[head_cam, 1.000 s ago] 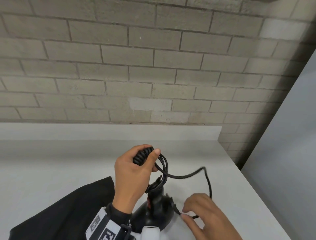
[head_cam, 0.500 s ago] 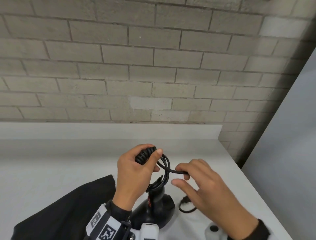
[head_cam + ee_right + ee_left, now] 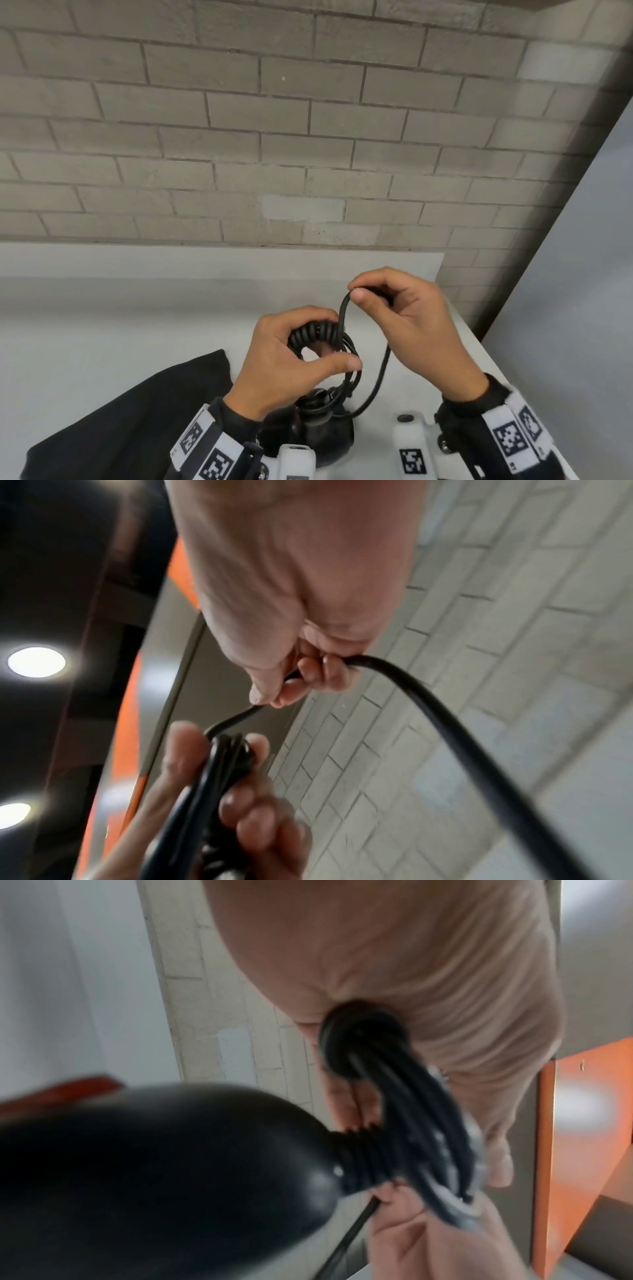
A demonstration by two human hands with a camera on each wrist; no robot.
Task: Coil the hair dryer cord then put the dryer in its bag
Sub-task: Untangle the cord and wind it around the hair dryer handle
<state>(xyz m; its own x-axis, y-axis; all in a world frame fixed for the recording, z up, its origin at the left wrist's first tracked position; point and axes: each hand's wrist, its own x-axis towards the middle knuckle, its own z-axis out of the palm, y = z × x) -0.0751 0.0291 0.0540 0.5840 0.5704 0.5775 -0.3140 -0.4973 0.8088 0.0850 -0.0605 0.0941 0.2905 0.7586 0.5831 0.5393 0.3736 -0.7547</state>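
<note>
another loop of cord (image 3: 343,310) is now lifted by the pinching right hand (image 3: 407,322) toward the coil (image 3: 317,335) gripped in the left hand (image 3: 291,356); coiling nearly done.

Head camera above the white table (image 3: 102,325), facing forward and down toward the brick wall (image 3: 274,137), both wrist cameras close under the hands, facing up, all three sharing the coiled cord (image 3: 318,334)

Glossy black plastic dryer (image 3: 154,1177), smooth rubbery cord (image 3: 445,712), matt cloth bag (image 3: 113,418), rough brick wall (image 3: 239,137)
</note>
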